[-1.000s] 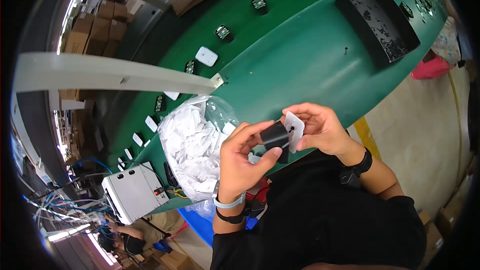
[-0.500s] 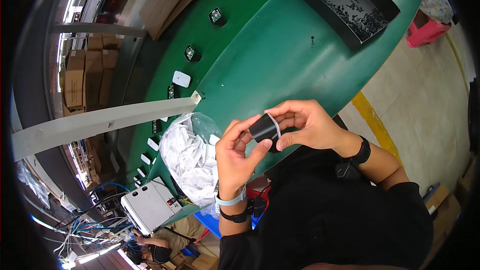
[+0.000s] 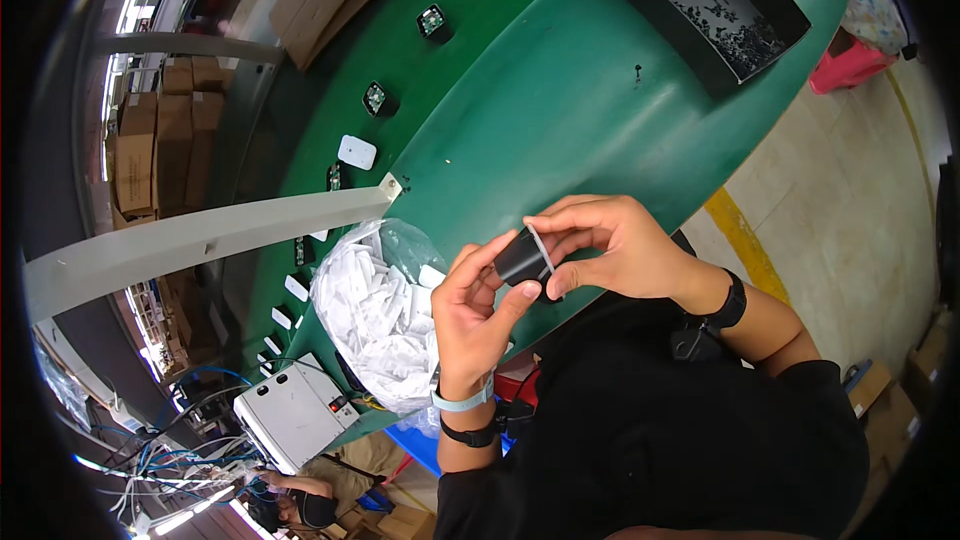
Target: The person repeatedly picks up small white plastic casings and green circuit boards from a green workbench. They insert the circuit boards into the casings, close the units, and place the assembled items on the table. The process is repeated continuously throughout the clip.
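Above the table's near edge I hold a small black box-shaped housing [image 3: 519,259] in both hands. My left hand [image 3: 468,318] grips its body, thumb below and fingers curled round the far side. A thin whitish cover [image 3: 541,249] sits at the housing's right end, and the fingers and thumb of my right hand [image 3: 628,248] pinch it there. Whether the cover is fully seated cannot be made out. Beside my left hand lies a clear plastic bag [image 3: 400,240] filled with white plastic covers [image 3: 375,325].
On the green belt [image 3: 470,10] stand black housings with circuit boards [image 3: 433,23] and a white cover [image 3: 357,152]. A black tray [image 3: 728,80] holds small black parts. A metal bracket [image 3: 220,230] crosses at left, above a grey box [image 3: 295,412]. Another person [image 3: 310,500] is at lower left.
The view has shifted slightly, and the items on the belt appear a little lower left. Both hands keep the same grip on the housing, with the cover at its right end.
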Demonstrator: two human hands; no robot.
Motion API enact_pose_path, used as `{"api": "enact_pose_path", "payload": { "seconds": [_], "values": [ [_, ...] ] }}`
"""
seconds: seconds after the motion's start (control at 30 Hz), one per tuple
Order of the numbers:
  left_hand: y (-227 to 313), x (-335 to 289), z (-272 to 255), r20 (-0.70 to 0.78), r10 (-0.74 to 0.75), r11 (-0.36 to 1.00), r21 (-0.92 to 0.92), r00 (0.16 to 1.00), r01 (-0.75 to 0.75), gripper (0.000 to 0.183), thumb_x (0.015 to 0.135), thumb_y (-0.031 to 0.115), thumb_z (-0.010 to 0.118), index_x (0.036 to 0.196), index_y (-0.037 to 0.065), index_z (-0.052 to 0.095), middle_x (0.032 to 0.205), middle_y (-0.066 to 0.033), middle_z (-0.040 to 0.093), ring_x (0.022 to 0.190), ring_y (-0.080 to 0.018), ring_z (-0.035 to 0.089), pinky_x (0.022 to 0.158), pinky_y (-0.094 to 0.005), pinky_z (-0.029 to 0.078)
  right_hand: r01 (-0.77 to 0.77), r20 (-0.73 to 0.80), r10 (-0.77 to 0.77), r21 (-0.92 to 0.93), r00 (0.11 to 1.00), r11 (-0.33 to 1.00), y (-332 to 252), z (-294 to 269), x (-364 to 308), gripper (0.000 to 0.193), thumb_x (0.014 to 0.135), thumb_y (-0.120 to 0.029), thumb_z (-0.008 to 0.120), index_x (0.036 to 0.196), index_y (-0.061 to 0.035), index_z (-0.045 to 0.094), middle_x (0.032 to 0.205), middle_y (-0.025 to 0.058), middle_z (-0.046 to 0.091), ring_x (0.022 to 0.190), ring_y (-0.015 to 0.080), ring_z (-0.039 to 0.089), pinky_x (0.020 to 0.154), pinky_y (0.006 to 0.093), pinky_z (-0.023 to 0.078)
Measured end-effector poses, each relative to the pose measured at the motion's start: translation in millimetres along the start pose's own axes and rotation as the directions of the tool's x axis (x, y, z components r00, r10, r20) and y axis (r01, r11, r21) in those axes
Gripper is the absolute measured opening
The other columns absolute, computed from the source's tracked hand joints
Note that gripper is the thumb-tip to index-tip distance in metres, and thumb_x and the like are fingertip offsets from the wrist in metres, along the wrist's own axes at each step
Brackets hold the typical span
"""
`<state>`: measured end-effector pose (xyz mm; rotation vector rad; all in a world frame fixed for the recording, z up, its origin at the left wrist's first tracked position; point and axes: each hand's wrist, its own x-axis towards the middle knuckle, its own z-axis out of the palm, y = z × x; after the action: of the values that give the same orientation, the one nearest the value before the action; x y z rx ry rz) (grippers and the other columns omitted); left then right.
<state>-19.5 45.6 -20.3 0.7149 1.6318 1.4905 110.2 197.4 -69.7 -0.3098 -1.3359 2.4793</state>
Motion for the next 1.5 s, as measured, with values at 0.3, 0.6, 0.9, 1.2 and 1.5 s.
{"api": "enact_pose_path", "payload": {
  "seconds": [0.3, 0.6, 0.9, 1.2, 1.5],
  "values": [
    [-17, -20, -13, -0.104, 0.163, 0.984, 0.095, 0.981, -0.154, 0.055, 0.078, -0.005, 0.078, 0.129, -0.007, 0.060, 0.104, -0.0052, 0.055, 0.093, -0.0135, 0.055, 0.088, -0.0246, 0.046, 0.221, 0.183, -0.144, -0.531, 0.973, 0.818, -22, 18, 8, 0.056, 0.075, -0.010, 0.085, 0.126, -0.0002, 0.064, 0.118, 0.0112, 0.061, 0.098, 0.0210, 0.066, 0.087, 0.0315, 0.056],
    [-13, -33, -19, -0.202, 0.203, 0.970, -0.089, 0.958, -0.225, 0.057, 0.083, 0.000, 0.077, 0.135, -0.008, 0.054, 0.110, -0.0082, 0.059, 0.103, -0.0167, 0.059, 0.093, -0.0288, 0.048, 0.331, 0.151, -0.310, -0.646, 0.939, 0.688, -18, 47, 4, 0.044, 0.072, -0.011, 0.087, 0.112, 0.0004, 0.071, 0.111, 0.0129, 0.068, 0.095, 0.0245, 0.069, 0.086, 0.0308, 0.056],
    [-39, -3, -30, -0.305, -0.050, 0.917, -0.392, 0.951, -0.078, 0.056, 0.092, 0.003, 0.068, 0.143, -0.004, 0.046, 0.127, -0.0134, 0.061, 0.114, -0.0173, 0.060, 0.099, -0.0308, 0.047, 0.156, 0.071, -0.145, -0.661, 0.987, 0.734, -4, 47, 44, 0.031, 0.076, -0.010, 0.083, 0.105, -0.0014, 0.075, 0.108, 0.0170, 0.072, 0.098, 0.0254, 0.071, 0.087, 0.0323, 0.055],
    [-31, -39, -90, -0.258, 0.251, 0.713, 0.702, 0.933, 0.003, 0.031, 0.086, 0.012, 0.072, 0.113, -0.001, 0.062, 0.107, -0.0186, 0.065, 0.104, -0.0344, 0.060, 0.089, -0.0412, 0.049, -0.007, -0.040, -0.528, -0.998, 0.848, 0.065, -8, -59, 224, 0.033, 0.078, -0.021, 0.077, 0.103, 0.0005, 0.072, 0.097, 0.0222, 0.070, 0.084, 0.0379, 0.069, 0.079, 0.0424, 0.056],
    [-50, -58, -112, -0.233, 0.249, 0.497, 0.864, 0.940, 0.083, 0.027, 0.081, 0.005, 0.072, 0.104, -0.003, 0.061, 0.105, -0.0203, 0.062, 0.101, -0.0398, 0.055, 0.091, -0.0457, 0.044, -0.051, -0.017, -0.412, -0.996, 0.911, -0.071, -3, -77, 241, 0.038, 0.081, -0.024, 0.078, 0.112, -0.0053, 0.069, 0.102, 0.0183, 0.068, 0.092, 0.0341, 0.067, 0.082, 0.0410, 0.054]
  ]
}}
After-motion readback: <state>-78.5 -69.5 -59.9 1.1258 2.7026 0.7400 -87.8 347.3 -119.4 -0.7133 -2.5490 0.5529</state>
